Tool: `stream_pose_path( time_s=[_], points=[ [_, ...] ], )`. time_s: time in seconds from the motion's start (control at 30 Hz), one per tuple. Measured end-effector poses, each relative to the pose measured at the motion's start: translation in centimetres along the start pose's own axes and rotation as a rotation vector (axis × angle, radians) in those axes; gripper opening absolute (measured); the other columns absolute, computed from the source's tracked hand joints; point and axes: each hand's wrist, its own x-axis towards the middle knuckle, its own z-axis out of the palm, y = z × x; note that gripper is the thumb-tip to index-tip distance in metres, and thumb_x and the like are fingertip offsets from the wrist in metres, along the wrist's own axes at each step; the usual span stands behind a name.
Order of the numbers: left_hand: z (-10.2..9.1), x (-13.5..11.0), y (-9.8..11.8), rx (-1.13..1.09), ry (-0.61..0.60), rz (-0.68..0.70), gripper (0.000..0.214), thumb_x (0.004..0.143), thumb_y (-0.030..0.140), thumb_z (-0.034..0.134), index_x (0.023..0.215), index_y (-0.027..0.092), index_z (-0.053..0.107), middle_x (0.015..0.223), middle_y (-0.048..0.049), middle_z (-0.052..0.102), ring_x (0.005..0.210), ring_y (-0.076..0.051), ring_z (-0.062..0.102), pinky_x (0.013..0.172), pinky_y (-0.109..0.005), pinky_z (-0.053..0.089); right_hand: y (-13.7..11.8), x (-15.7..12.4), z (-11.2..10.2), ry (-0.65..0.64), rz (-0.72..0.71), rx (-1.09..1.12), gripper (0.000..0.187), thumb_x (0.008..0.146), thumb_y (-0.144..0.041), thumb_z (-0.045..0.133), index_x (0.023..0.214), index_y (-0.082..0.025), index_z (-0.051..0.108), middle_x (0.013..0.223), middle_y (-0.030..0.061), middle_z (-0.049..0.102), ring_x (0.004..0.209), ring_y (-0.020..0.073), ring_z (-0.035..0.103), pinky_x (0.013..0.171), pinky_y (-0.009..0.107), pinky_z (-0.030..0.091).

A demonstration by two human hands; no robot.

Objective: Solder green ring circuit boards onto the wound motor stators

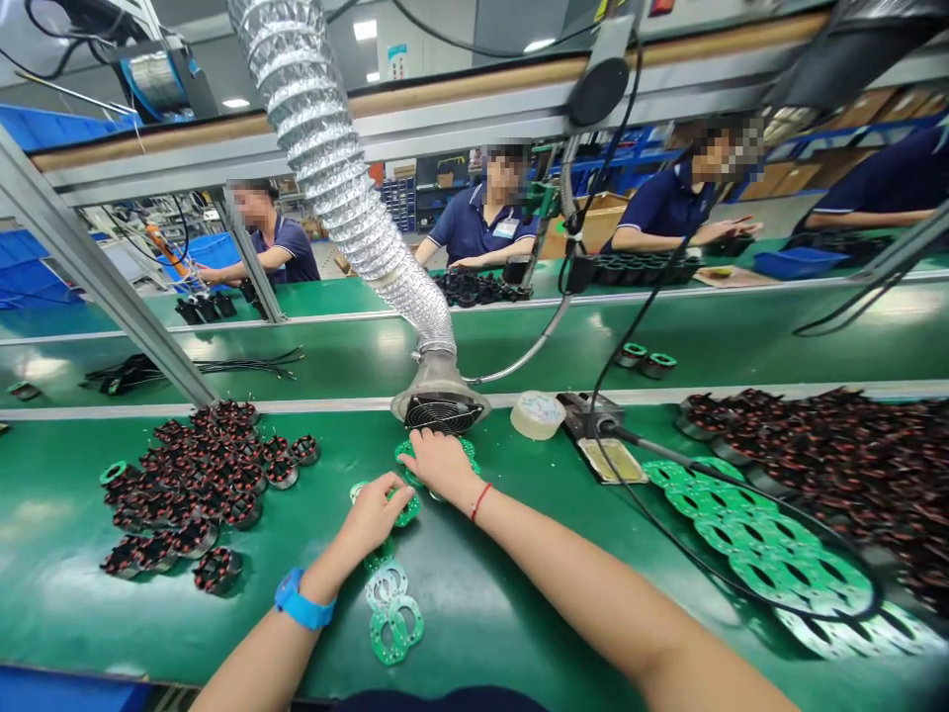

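Observation:
My left hand (377,514) pinches a green ring-shaped circuit board (407,508) between thumb and fingers, over the bench. Just to its right and farther forward, my right hand (439,463) has its fingers curled over more green ring boards (470,452), in front of the fume extractor's mouth; its fingertips are partly hidden. Nearer to me, below my left hand, several loose ring boards (396,627) lie overlapping on the green bench top (489,613).
A silver hose (326,138) ends in a fan hood (439,407). Wound motor stators (193,475) are heaped left, more (830,445) right. Joined board panels (763,524) lie beneath a black cable (652,514). A solder roll (538,415) stands by a soldering-iron stand (609,460). Co-workers sit opposite.

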Motion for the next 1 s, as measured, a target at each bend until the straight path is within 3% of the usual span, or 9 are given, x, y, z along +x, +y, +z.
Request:
stream_pose_path(
  time_s=[0.2, 0.37, 0.57, 0.67, 0.8, 0.9, 1.0],
  points=[
    [1.6, 1.8, 1.5, 0.267, -0.010, -0.024, 0.018, 0.092, 0.033, 0.051, 0.086, 0.018, 0.059, 0.073, -0.0009, 0.061, 0.072, -0.017, 0.058, 0.066, -0.026, 0.035, 2.8, -3.0, -0.4, 0.105, 0.049, -0.015, 0.031, 0.100, -0.038, 0.038, 0.103, -0.015, 0.059, 0.102, 0.0128, 0.065, 0.094, 0.0225, 0.063, 0.077, 0.029, 0.043],
    [3.1, 3.8, 2.1, 0.490, 0.073, -0.055, 0.018, 0.096, 0.031, 0.047, 0.097, 0.016, 0.058, 0.097, -0.0093, 0.064, 0.090, -0.023, 0.062, 0.075, -0.031, 0.042, 4.4, -5.9, 0.9, 0.160, 0.026, 0.038, 0.027, 0.099, -0.038, 0.044, 0.098, -0.018, 0.062, 0.099, 0.0088, 0.067, 0.089, 0.0207, 0.064, 0.074, 0.030, 0.042],
    [4.1, 4.2, 3.4, 0.648, 0.177, -0.017, 0.021, 0.093, 0.030, 0.050, 0.100, 0.012, 0.060, 0.112, -0.0164, 0.057, 0.109, -0.031, 0.053, 0.091, -0.042, 0.042, 4.8, -6.5, 1.3, 0.253, -0.073, 0.109, 0.017, 0.096, -0.034, 0.052, 0.094, -0.022, 0.064, 0.095, 0.0023, 0.070, 0.086, 0.0164, 0.064, 0.074, 0.028, 0.040],
    [2.8, 4.2, 3.2, 0.655, 0.206, -0.069, 0.027, 0.095, 0.034, 0.045, 0.105, 0.014, 0.060, 0.119, -0.0159, 0.055, 0.114, -0.031, 0.049, 0.096, -0.045, 0.040, 5.0, -6.6, 1.5, 0.264, -0.121, 0.173, 0.018, 0.097, -0.033, 0.051, 0.094, -0.021, 0.064, 0.096, 0.0029, 0.071, 0.089, 0.0170, 0.064, 0.074, 0.029, 0.038],
    [-1.6, 3.5, 0.6, 0.620, 0.198, -0.187, 0.033, 0.097, 0.036, 0.039, 0.114, 0.015, 0.058, 0.121, -0.0141, 0.054, 0.118, -0.029, 0.048, 0.101, -0.043, 0.038, 5.4, -6.8, 2.0, 0.265, -0.147, 0.264, 0.020, 0.097, -0.032, 0.048, 0.098, -0.018, 0.063, 0.100, 0.0062, 0.070, 0.093, 0.0203, 0.063, 0.076, 0.032, 0.036],
    [-5.0, 1.6, -1.5, 0.579, 0.118, -0.246, 0.032, 0.093, 0.034, 0.045, 0.113, 0.012, 0.058, 0.113, -0.0130, 0.057, 0.113, -0.025, 0.053, 0.100, -0.038, 0.041, 5.4, -6.9, 2.4, 0.274, -0.180, 0.307, 0.020, 0.097, -0.030, 0.048, 0.097, -0.018, 0.064, 0.099, 0.0064, 0.070, 0.092, 0.0204, 0.062, 0.076, 0.032, 0.035],
    [-6.2, -0.3, -2.5, 0.538, 0.000, -0.266, 0.039, 0.087, 0.040, 0.054, 0.114, 0.012, 0.058, 0.108, -0.0103, 0.058, 0.103, -0.023, 0.058, 0.093, -0.033, 0.046, 5.0, -7.1, 2.7, 0.296, -0.226, 0.324, 0.019, 0.096, -0.029, 0.048, 0.095, -0.018, 0.064, 0.096, 0.0054, 0.071, 0.088, 0.0197, 0.062, 0.076, 0.033, 0.034]
  ],
)
